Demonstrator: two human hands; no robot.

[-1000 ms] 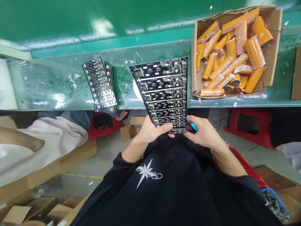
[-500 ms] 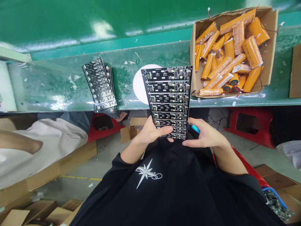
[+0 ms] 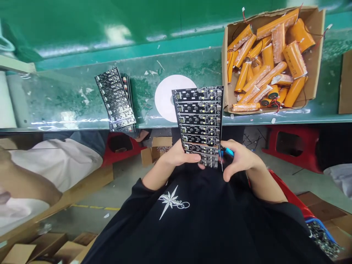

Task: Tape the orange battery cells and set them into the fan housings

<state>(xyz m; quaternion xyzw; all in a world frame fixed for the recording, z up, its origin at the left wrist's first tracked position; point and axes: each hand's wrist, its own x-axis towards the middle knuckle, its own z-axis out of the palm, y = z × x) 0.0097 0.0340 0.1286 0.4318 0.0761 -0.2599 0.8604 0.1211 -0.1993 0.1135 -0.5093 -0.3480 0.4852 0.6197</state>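
A black circuit board panel (image 3: 200, 119), made up of several strips with white parts, is gripped at its lower left by my left hand (image 3: 180, 156). The thumb of that hand lies across the panel's front, and a fingertip shows below its lower edge. At the panel's lower right edge, my right hand (image 3: 239, 157) is closed around a blue-handled tool (image 3: 228, 151). A thin metal part of the tool stands along the board's edge; most of the tool is hidden by the fingers. My right thumb is stretched downward, apart from the panel.
More circuit board panels (image 3: 115, 99) lie stacked on the green bench (image 3: 66, 95). A white disc (image 3: 163, 99) sits behind the held panel. To the right, a cardboard box (image 3: 319, 55) holds orange battery packs (image 3: 264, 73). A person's arm (image 3: 30, 172) is at the left.
The held panel has come down slightly toward my body, showing more of the white disc. My right thumb has moved down and away from the panel's edge. The neighbouring person's arm has shifted.
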